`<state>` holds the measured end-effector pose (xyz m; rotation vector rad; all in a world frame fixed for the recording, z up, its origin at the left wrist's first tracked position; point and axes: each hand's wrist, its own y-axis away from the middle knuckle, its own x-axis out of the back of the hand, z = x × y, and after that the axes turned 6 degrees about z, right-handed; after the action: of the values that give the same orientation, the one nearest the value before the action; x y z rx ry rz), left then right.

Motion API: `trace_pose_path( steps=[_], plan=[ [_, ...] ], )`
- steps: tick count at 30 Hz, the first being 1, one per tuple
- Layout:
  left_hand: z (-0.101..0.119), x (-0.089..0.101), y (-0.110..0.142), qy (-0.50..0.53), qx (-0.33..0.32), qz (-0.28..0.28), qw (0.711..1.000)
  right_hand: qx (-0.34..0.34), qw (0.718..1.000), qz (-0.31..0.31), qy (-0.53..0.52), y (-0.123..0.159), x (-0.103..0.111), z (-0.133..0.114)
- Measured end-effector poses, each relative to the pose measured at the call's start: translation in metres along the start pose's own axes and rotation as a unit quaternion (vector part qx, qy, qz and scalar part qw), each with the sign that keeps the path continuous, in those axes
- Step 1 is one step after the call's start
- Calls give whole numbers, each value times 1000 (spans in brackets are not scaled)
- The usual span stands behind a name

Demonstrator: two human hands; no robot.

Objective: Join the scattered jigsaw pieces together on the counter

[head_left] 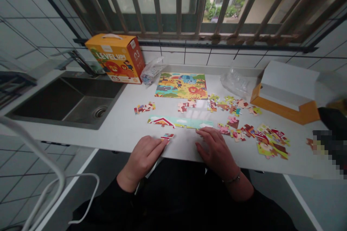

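Observation:
My left hand point(148, 155) pinches a small red-and-blue jigsaw piece point(168, 136) near the counter's front edge. Just beyond it lies a joined strip of jigsaw pieces point(184, 121) with pale sky and a red barn roof. The fingers of my right hand point(215, 148) are apart, with the index fingertip at the strip's lower right edge. To the right of that hand are loose pig pieces point(235, 131) and a heap of green and red pieces point(272, 142). Two joined groups, one brown-and-red point(145, 108) and one pink-and-brown point(186, 105), lie behind the strip.
A finished animal puzzle point(181, 86) lies at the back. Beside the sink point(107, 124) stands an orange puzzle box point(116, 57). Clear plastic bags point(153, 71) point(235, 83) and an open orange-and-white box point(287, 104) sit along the back. A white cable point(58, 166) hangs at left.

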<state>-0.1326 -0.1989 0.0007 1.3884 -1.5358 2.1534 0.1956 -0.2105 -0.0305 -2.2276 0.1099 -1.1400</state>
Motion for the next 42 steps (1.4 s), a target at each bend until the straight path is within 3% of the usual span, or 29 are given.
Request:
trace_pose_path(
  steps=[5,10,15,30,42],
  plan=[
    [-26,-4,-2,-65,-14,-17,998,0,1000,6,-5,-1,0,0],
    [-42,-10,5,-59,-13,-51,997,-5,1000,4,-4,0,0,-1],
    [-50,-5,9,-40,0,-86,996,-7,1000,1,-4,1,0,0],
    [-36,-14,4,-9,1,-52,999,-11,1000,-7,-8,2,-1,1],
    [-43,-19,5,-1,-10,-50,999,-1,1000,-8,1,1,-1,1]
  ],
)
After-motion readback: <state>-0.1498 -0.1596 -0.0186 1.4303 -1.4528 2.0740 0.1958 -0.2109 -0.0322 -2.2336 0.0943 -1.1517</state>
